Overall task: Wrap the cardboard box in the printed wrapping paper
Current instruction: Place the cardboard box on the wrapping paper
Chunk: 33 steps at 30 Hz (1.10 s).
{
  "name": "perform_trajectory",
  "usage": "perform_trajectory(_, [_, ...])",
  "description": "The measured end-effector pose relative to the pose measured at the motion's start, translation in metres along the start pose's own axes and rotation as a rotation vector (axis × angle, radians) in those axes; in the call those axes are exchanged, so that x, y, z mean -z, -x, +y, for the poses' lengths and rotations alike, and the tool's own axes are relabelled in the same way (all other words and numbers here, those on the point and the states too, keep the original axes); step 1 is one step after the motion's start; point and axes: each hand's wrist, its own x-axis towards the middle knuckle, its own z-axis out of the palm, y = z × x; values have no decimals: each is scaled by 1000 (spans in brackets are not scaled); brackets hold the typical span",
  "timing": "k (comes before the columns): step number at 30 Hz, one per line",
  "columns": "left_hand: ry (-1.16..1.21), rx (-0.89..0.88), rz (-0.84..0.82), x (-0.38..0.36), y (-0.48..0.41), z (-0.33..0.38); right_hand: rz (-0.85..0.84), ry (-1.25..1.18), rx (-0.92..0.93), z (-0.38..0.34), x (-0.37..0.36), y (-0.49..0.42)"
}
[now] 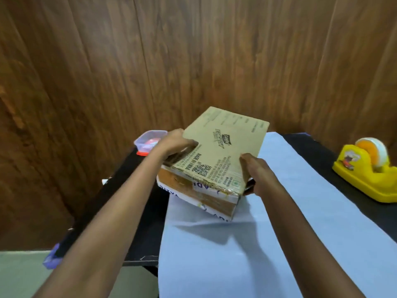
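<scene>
Both hands hold the cardboard box (217, 151) from opposite sides, probably so it can be steered and set square on the wrapping paper (290, 211). The left hand (174, 145) has its fingers curled over the box's far left edge. The right hand (257, 175) clasps the near right corner, thumb on top and fingers wrapped down the side. The box is tilted, far end raised, over the left part of the sheet. Its near lower corner is at the paper or just above it; I cannot tell which. The paper lies lengthwise on the black tabletop (311, 147) with its plain pale side up, likely so the print ends up outside. A yellow tape dispenser (369, 175) stands at the right, within reach for sealing.

The box is flat and brown, with black print and a square code on top. Clear tape and white strips with purple lettering run along its near side, and the edges look slightly scuffed
</scene>
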Motion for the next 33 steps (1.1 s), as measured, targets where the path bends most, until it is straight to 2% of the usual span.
perform_trajectory(4, [4,-21,-124,-44,-22,4,59,-14,-65,15,33,1])
perform_trajectory(7, [-50,-32,-85,-61,-27,-6,24,-34,-70,25,46,-3])
perform_trajectory(9, [4,-16,100,-63,-25,-13,43,-41,-54,29,55,-9])
perform_trajectory(13, [229,-14,600,-74,16,-7,237,-30,53,16,77,-42])
perform_trajectory(15, [443,72,688,-98,54,3,309,-12,129,4,89,-63])
perform_trajectory(18, [826,313,566,-139,95,21,317,16,168,-13,105,-91])
perform_trajectory(21, [1109,333,392,-162,96,25,156,-4,136,-20,113,-113])
perform_trajectory(24, [1129,351,350,-161,88,26,68,2,155,-22,118,-119])
perform_trajectory(29, [1163,191,406,-137,76,17,179,-191,279,-19,135,-106])
perform_trajectory(33, [1291,83,278,-108,71,17,234,-243,321,-3,156,-78])
